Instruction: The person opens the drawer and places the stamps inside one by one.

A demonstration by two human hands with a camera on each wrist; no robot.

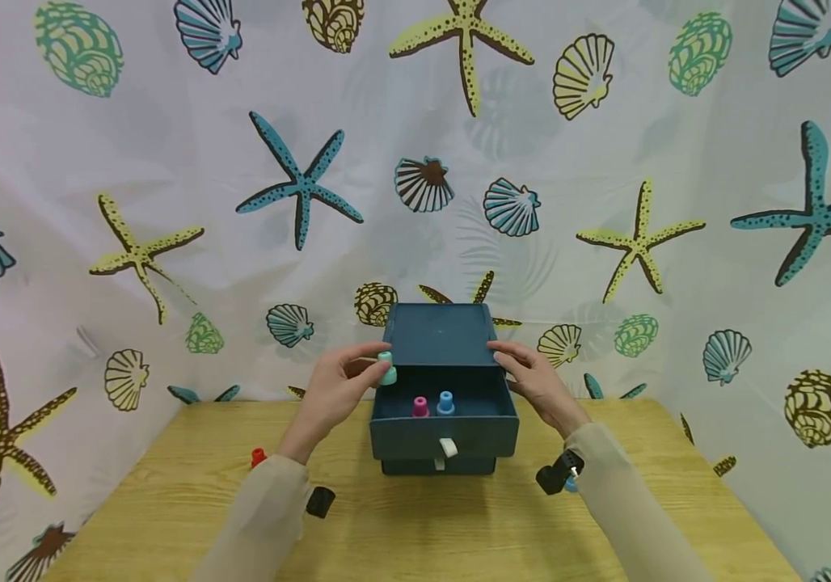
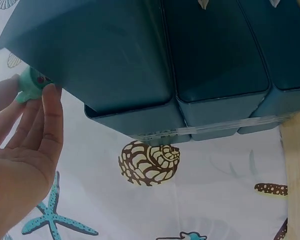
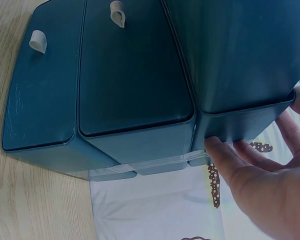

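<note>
Person's left hand pinching a mint-green flared piece, left of a dark-blue drawer unit, right hand unclenched against its right side, pink piece and blue piece in the open top drawer

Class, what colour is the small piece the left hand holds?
A mint-green piece, clearest in the head view.

You can count one cabinet, three drawers, three white pull tabs, four small pegs, one partly hidden blue item, one table and two wrist cameras.
</note>
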